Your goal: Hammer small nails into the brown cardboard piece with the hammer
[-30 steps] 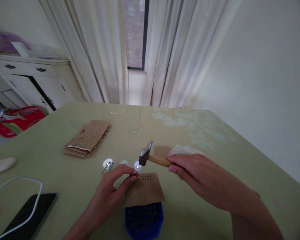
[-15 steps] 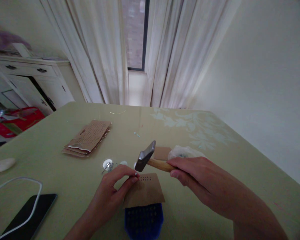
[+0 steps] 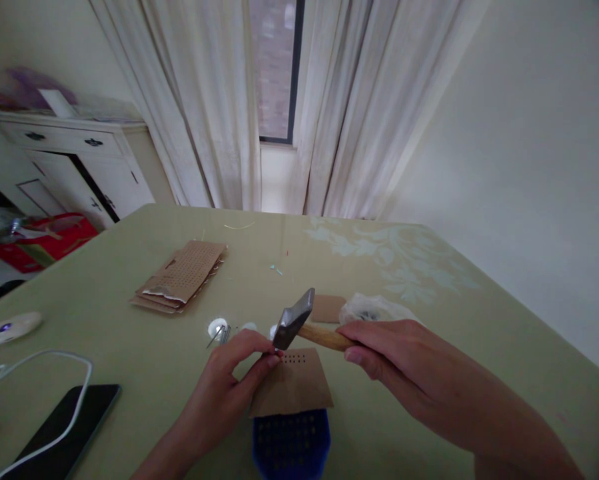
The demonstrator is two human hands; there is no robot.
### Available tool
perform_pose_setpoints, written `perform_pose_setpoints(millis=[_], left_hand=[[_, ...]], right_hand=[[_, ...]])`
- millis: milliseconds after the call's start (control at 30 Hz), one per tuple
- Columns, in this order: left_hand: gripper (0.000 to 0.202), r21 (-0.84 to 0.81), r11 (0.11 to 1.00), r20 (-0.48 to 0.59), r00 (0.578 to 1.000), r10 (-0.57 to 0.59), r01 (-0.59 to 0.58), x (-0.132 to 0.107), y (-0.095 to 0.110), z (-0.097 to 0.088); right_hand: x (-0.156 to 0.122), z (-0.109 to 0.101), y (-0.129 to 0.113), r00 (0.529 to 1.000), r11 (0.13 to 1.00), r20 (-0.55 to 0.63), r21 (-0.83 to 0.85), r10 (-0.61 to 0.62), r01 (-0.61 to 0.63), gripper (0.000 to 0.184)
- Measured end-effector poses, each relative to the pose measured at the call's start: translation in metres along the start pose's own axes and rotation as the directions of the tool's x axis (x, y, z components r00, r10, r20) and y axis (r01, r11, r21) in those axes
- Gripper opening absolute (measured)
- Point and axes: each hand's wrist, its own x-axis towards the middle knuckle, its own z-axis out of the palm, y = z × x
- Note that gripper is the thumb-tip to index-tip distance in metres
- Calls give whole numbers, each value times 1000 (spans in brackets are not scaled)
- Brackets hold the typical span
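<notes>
My right hand (image 3: 392, 353) is wrapped round the wooden handle of a hammer (image 3: 295, 320). Its dark metal head is tilted and sits right at the fingertips of my left hand (image 3: 239, 373). Between thumb and forefinger the left hand pinches a small nail, mostly hidden, with a bit of red beside it. Those fingertips rest at the upper left of a brown cardboard piece (image 3: 294, 390) that has rows of small holes near its top edge. Under the cardboard a blue block or container (image 3: 292, 443) with a grid of marks sticks out toward me.
Thin metal nails (image 3: 225, 335) lie beside a white round disc (image 3: 217, 327). A stack of punched cardboard (image 3: 184, 277) is at the left. Beyond the hammer are another cardboard piece (image 3: 328, 308) and a clear plastic bag (image 3: 376, 308). A phone (image 3: 62, 433) and white cable (image 3: 85, 380) lie near left.
The hammer head has come down onto the spot at my left fingertips. My left hand keeps its pinch on the cardboard. The whole view has shifted slightly.
</notes>
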Motion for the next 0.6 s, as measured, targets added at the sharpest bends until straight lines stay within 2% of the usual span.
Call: perform_pose_setpoints(millis=[133,300,367,500,600], left_hand=[[15,12,1000,6,1000,7,-7,0,1,-1],[13,15,998,-4,998,56,-56,0,1,-2],[13,24,998,-6,998,63,-63,1,1,-1],[12,33,997,8,998,66,-66,0,2,-2],[13,53,996,27,997,74,-76,0,2,-3]], right_hand=[[2,2,-1,1000,1000,-2,-3,-12,12,42],[5,5,-2,997,1000,72,-20,-14,16,38],[4,5,-1,998,1000,62,-21,-16,18,38],[4,4,0,999,1000,-32,-14,-15,15,46],[5,6,-1,1000,1000,17,-10,-24,24,45]])
